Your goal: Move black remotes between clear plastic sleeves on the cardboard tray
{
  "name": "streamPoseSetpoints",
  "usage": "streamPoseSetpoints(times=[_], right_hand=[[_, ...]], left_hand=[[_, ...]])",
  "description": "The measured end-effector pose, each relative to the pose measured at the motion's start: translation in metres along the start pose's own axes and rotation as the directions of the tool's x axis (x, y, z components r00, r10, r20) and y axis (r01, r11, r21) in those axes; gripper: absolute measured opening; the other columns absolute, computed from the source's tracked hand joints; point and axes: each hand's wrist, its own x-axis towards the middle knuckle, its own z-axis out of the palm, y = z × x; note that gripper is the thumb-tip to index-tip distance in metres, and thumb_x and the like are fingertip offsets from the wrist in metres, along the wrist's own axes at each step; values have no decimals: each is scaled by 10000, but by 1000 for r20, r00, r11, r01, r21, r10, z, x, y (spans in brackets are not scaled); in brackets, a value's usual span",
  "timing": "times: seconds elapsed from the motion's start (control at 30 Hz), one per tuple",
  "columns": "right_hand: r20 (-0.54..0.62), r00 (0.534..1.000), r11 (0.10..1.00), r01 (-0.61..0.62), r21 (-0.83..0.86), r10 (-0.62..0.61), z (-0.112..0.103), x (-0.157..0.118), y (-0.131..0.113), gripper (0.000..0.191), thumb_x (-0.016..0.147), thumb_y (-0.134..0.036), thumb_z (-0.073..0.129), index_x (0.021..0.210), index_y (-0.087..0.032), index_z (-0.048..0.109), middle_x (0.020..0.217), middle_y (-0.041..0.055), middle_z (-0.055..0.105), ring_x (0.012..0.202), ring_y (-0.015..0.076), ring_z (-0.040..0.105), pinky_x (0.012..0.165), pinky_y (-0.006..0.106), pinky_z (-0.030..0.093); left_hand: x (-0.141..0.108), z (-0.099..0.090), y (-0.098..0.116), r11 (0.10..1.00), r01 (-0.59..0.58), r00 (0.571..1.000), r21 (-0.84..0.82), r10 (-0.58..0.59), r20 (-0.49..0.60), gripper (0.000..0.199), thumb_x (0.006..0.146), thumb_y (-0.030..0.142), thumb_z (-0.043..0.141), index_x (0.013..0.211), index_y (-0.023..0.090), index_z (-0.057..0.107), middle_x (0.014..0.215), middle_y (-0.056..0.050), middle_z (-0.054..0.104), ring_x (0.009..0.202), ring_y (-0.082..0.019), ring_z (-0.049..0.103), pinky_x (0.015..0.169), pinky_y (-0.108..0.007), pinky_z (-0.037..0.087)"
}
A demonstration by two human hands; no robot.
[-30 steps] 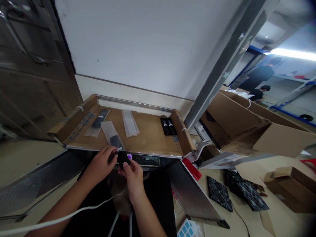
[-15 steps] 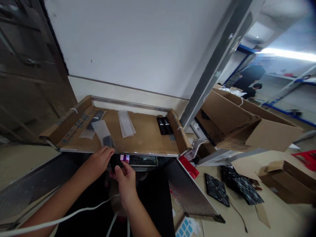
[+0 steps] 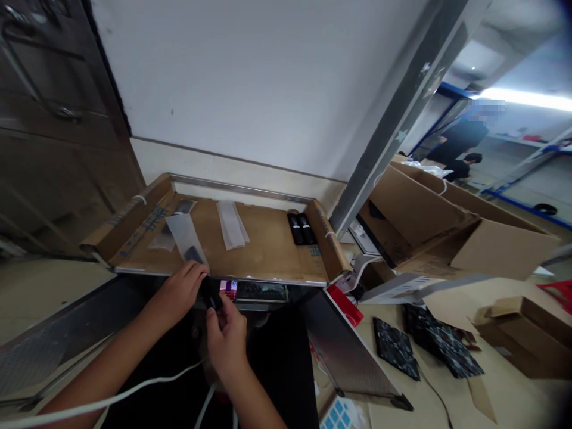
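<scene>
Fingers of left hand (image 3: 179, 293) and right hand (image 3: 226, 336) are clamped together on a small black oblong device (image 3: 209, 293), held just below the near edge of the flat brown cardboard tray (image 3: 263, 250). Device tip meets a clear plastic sleeve (image 3: 185, 235) lying over that edge. Second clear sleeve (image 3: 231, 223) mid-tray; two black remotes (image 3: 301, 229) against the right flap. Tray centre bare. White cable (image 3: 134, 390) runs under the forearms. Open cardboard boxes (image 3: 447, 226) well right.

black remote (image 3: 210, 295) deeper into bag (image 3: 187, 241)
</scene>
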Motion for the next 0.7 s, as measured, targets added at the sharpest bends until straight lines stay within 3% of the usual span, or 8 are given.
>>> streamPoseSetpoints(times=[0.1,0.27,0.43,0.53,0.7], right_hand=[[-58,998,1000,21,18,-20,2,3,-5,375,743,-359,766,1081,-198,737,828,26,727,724,179,660,705,290,563],[-45,986,948,-139,286,158,8,12,-10,438,648,-414,839,988,-160,731,797,32,716,671,164,675,668,303,593],[-49,979,922,-166,350,195,6,9,-12,467,610,-385,884,980,-150,722,780,27,718,647,159,699,651,284,594],[-9,958,848,-251,467,288,-1,7,-14,408,616,-356,882,914,-151,693,766,31,710,645,163,710,633,271,592],[27,909,723,-350,596,417,-13,7,-22,267,646,-298,862,727,-189,632,577,-33,599,662,161,712,709,274,613]], left_hand=[[-3,1,7,999,-41,999,-30,42,26,260,1035,265,342,994,211,593,964,-63,639,935,-210,637,872,-365,521],[-9,-1,10,999,-51,999,-14,51,-13,258,1031,287,344,963,226,586,940,-56,662,926,-211,653,867,-354,529],[-12,-7,10,999,-2,999,-47,0,-37,213,1019,324,384,1002,249,583,967,-61,688,935,-222,675,877,-368,545],[-17,-8,11,999,1,997,-48,-4,-73,188,1015,314,399,1015,262,579,963,-59,692,921,-220,681,860,-364,555],[-24,-8,14,998,-45,994,-34,41,-103,168,1012,266,420,1042,255,585,968,-47,690,931,-203,675,885,-351,547]])
